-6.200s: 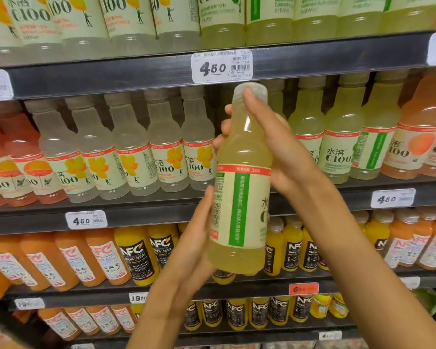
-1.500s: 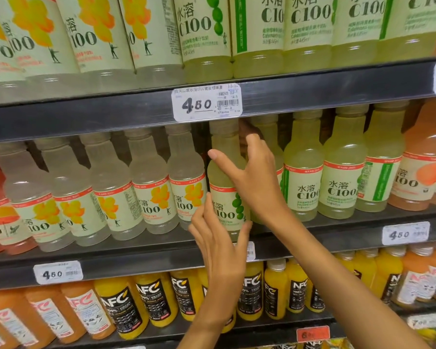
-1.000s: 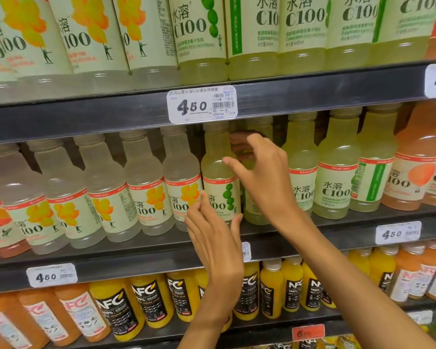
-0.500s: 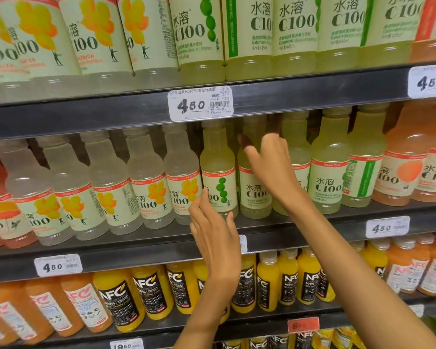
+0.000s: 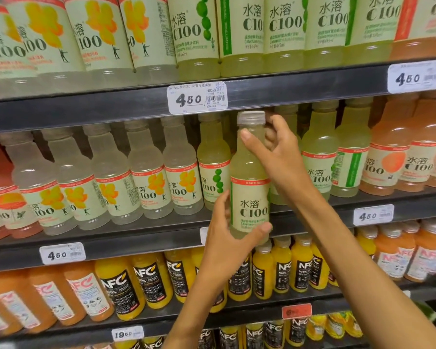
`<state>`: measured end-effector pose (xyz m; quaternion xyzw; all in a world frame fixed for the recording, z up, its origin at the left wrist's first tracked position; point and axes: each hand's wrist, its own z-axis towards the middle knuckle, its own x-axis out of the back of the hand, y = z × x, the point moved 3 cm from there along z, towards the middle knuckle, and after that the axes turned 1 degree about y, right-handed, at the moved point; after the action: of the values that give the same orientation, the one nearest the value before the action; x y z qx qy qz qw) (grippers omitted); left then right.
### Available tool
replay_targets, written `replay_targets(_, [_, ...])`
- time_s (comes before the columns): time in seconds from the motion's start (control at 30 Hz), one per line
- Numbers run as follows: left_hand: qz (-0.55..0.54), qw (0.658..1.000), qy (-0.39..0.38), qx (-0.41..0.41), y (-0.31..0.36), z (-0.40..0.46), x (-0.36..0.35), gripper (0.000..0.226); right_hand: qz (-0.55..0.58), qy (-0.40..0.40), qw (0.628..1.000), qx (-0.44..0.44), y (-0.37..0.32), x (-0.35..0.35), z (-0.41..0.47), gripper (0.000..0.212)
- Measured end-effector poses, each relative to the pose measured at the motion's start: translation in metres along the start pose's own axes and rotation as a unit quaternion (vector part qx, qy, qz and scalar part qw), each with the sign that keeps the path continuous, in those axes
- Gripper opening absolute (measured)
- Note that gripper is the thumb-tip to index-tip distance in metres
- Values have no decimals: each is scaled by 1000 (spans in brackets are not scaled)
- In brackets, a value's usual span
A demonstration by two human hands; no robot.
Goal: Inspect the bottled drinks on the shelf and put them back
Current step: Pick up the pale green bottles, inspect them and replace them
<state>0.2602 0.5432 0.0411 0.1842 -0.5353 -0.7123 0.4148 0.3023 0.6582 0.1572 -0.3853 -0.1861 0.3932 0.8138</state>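
A pale yellow-green C100 bottle (image 5: 249, 187) with a clear cap is held upright in front of the middle shelf (image 5: 136, 238), out past its front edge. My right hand (image 5: 277, 154) grips its neck and shoulder, thumb across the front. My left hand (image 5: 227, 238) cups the base, thumb curled under the bottom. Where the bottle stood in the row is hidden behind it and my right hand. To its left, another green-label C100 bottle (image 5: 213, 167) stands in the row.
More C100 bottles line the middle shelf: clear lemon ones (image 5: 146, 172) at left, green-label ones (image 5: 317, 157) and orange ones (image 5: 393, 152) at right. The upper shelf edge (image 5: 86, 107) carries a 4.50 price tag (image 5: 198, 98). NFC juice bottles (image 5: 149, 285) fill the shelf below.
The bottle put back earlier stays in the row. My right hand has pulled the neighbouring green-label bottle forward off the shelf, and my left hand has moved under its base.
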Motion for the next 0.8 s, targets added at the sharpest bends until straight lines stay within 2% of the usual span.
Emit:
replay_targets(0.1, [14, 998, -51, 18, 1, -7, 0, 83, 55, -27, 997, -39, 0, 0, -8, 43])
replay_targets(0.17, [-9, 997, -69, 23, 3, -12, 4, 67, 46, -58, 996, -47, -1, 2, -10, 48])
replay_targets(0.27, [-56, 990, -126, 28, 10, -24, 10, 60, 90, -99, 988, -72, 1, 4, -10, 47])
replay_targets(0.3, [-64, 986, -150, 34, 13, -28, 11, 59, 153, -114, 977, -100, 2, 3, -12, 46])
replay_targets(0.4, [-93, 972, -209, 59, 18, -35, 13, 58, 342, -149, 910, -179, 6, -4, -15, 51])
replay_targets(0.5, [-121, 966, -214, 83, 19, -38, 11, 68, 407, -157, 880, -186, 6, -7, -16, 34])
replay_targets(0.6, [-190, 957, -191, 108, 19, -39, 15, 88, 399, -135, 891, -166, 3, -5, -14, 23])
replay_targets(0.7, [-204, 958, -163, 115, 21, -37, 15, 85, 337, -97, 925, -145, 3, -3, -14, 16])
replay_targets(0.8, [-284, 934, -172, 131, 22, -37, 7, 77, 311, -97, 930, -169, 3, -5, -13, 32])
